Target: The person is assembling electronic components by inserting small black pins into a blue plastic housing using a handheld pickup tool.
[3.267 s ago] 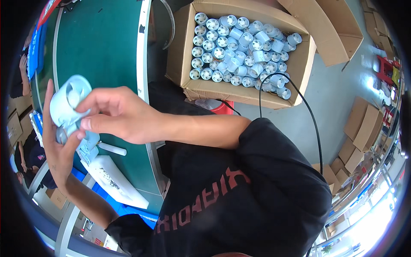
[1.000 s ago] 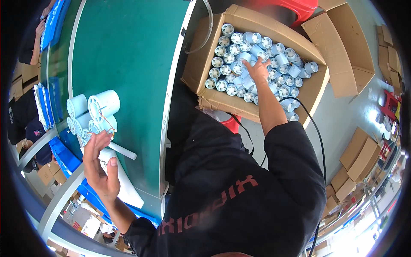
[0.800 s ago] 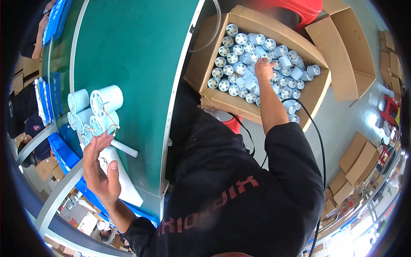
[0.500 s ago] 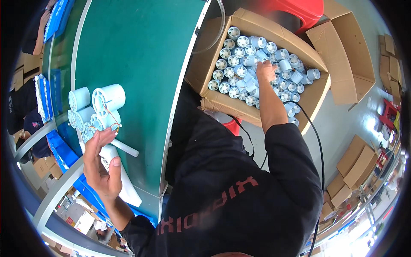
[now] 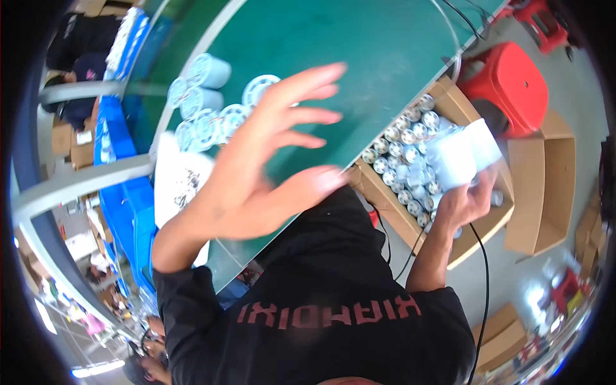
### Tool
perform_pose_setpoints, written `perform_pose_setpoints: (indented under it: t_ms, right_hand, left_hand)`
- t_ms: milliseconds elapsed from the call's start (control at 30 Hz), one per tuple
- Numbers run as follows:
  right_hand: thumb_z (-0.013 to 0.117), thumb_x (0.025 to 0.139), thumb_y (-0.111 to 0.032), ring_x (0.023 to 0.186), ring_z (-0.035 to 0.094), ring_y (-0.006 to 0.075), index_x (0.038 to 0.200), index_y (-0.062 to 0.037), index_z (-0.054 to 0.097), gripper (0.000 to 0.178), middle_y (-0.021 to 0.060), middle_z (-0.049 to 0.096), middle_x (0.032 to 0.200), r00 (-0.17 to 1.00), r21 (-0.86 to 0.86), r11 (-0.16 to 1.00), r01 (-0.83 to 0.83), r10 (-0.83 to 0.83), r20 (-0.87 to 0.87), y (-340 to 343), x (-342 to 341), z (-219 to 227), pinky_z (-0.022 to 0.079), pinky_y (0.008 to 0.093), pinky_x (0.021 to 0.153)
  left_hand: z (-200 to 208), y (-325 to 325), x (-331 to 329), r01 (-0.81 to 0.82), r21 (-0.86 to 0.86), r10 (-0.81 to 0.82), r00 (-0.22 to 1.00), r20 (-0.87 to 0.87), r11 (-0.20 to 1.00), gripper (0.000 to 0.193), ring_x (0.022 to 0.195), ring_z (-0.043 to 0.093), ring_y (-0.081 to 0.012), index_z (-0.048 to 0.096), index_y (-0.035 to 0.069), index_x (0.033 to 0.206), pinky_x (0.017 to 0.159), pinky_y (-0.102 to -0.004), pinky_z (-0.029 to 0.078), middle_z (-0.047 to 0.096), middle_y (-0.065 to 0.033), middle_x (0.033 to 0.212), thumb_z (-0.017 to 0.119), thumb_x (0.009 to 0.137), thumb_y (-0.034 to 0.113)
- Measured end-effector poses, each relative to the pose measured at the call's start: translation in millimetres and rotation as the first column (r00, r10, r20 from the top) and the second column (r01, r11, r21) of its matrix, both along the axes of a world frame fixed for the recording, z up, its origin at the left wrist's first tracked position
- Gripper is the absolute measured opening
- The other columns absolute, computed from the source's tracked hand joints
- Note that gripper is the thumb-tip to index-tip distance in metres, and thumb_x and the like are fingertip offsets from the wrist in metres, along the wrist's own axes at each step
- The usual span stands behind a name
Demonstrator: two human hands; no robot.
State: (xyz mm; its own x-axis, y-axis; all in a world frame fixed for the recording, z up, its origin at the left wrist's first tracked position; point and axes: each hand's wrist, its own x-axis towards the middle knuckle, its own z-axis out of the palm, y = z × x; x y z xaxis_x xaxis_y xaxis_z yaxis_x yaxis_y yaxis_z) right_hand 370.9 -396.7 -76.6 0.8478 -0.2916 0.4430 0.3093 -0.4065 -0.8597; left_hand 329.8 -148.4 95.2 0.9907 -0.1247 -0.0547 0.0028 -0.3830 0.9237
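My right hand grips pale blue plastic cylinders, blurred; they look like two held end to end or side by side. It is raised over a cardboard box filled with similar cylinders, many showing small white fan blades. My left hand hangs over the green table, smeared by motion, its fingers spread and nothing in them. Beyond and beside it, a group of pale blue fan cylinders stands on the table, partly hidden by this hand.
A white wrapped item with dark marks lies by the left forearm. Blue bins and a metal frame border the green table on the left. A red stool and an open carton stand right of the box.
My right hand has come up out of the box with pale blue cylinders. My left hand has swung right, away from the cylinder group. The view has turned.
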Motion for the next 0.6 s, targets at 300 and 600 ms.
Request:
perform_pose_setpoints:
  t_ms: [300,600]
  right_hand:
    - [0.076,0.069,-0.013,0.09,0.064,0.0239,0.094,-0.0024,0.063,0.03,0.0184,0.059,0.113,0.702,0.068,0.719,-0.692,0.647,0.299,149,68,95,0.052,0.0316,0.072]
    - [0.067,0.081,-0.033,0.09,0.062,0.0195,0.123,0.0054,0.046,0.061,0.0139,0.058,0.104,0.219,0.608,0.34,-0.717,0.939,-0.266,167,130,97,0.053,0.0318,0.064]
  left_hand:
    - [6,72,66,-0.16,-0.371,0.105,0.981,-0.165,0.915,0.048,0.094,0.06,-0.0152,0.046,0.008,0.132,0.073,-0.024,0.049,0.058,-0.0068,0.106,0.059,0.09,0.027]
    - [-41,126,91,-0.22,0.868,-0.06,0.96,0.274,0.446,0.045,0.099,0.056,-0.036,0.051,0.021,0.127,0.086,-0.0424,0.046,0.051,-0.0172,0.108,0.061,0.084,0.029]
